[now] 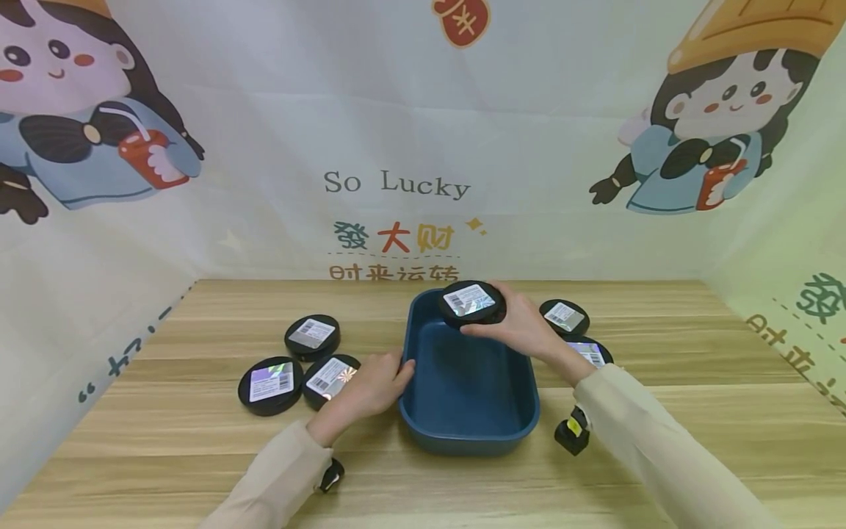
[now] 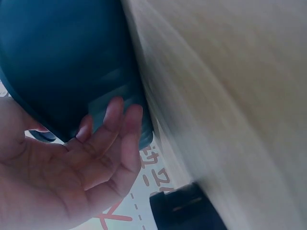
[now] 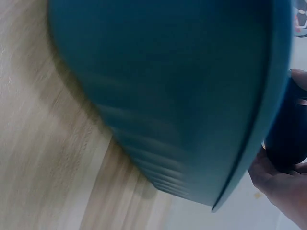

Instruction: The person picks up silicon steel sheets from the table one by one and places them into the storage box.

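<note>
A deep blue rectangular bin (image 1: 465, 445) with rounded corners stands on the table. My left hand (image 1: 375, 386) grips its left rim; in the left wrist view the fingers (image 2: 112, 129) lie along the outer wall and the thumb goes over the rim. Above the far end of the bin, my right hand (image 1: 522, 323) holds a flat round black container (image 1: 468, 301) by its edge, its white label facing up. In the right wrist view the bin's wall (image 3: 158, 96) fills the middle, and the dark container (image 3: 285, 134) shows beyond the rim, partly cut off.
Left of the bin lie three labelled round black containers (image 1: 269, 386) close together. Two more sit to its right, the nearer one (image 1: 591, 351) partly behind my right forearm. A printed cloth (image 1: 396, 132) hangs behind the wooden table (image 1: 158, 411) and along its sides.
</note>
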`<state>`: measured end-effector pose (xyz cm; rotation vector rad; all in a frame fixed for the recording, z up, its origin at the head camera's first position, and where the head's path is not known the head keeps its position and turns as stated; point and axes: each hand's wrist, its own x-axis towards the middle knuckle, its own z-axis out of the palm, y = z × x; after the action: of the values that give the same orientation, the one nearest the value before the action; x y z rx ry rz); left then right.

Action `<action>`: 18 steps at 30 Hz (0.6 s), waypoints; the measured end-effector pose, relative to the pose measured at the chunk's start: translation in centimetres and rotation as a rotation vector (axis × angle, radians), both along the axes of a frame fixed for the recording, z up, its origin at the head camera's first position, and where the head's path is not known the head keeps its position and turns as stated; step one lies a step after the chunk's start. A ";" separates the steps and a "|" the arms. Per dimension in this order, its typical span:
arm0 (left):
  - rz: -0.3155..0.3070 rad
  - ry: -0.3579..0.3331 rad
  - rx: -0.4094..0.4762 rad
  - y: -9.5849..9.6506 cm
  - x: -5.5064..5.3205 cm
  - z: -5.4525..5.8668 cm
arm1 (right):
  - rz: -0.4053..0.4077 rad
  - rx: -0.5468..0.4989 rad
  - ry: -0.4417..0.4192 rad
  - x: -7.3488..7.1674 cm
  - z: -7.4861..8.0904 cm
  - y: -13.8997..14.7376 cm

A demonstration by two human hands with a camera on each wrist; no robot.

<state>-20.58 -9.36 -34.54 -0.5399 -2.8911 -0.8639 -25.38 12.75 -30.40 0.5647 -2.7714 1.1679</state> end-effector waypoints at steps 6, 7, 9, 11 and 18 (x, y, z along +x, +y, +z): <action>-0.002 -0.002 -0.002 0.0 0.0 0.1 | 0.006 0.017 -0.012 -0.7 -0.7 -0.1; -0.002 -0.003 -0.001 0.0 0.1 0.1 | 0.007 0.019 -0.013 -0.8 -0.8 -0.1; -0.002 -0.006 -0.001 0.0 0.1 0.1 | 0.007 0.025 -0.015 -1.0 -1.1 -0.2; -0.002 -0.009 0.000 0.0 0.1 0.1 | 0.010 0.037 -0.015 -1.1 -1.3 -0.3; 0.000 -0.011 0.006 0.0 0.1 0.0 | 0.008 0.099 -0.048 -1.3 -2.0 -0.8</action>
<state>-20.52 -9.39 -34.49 -0.5358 -2.8973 -0.8780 -26.64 11.94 -32.35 0.5649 -2.8833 1.0651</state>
